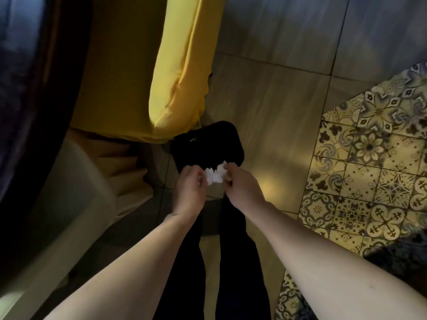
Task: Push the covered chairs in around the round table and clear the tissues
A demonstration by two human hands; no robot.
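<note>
I stand on a floor of large plain tiles (272, 93), greyish and glossy, with a warm patch of light (265, 183) reflected near my feet. To my right the plain tiles give way to patterned tiles (360, 162) in yellow and dark floral motifs. At far left hangs a dark cloth (20, 112), blurred. The room is dim, lit in a yellowish tone, cooler and bluish toward the top.

White crumpled tissue (216, 175) pinched between both hands.
</note>
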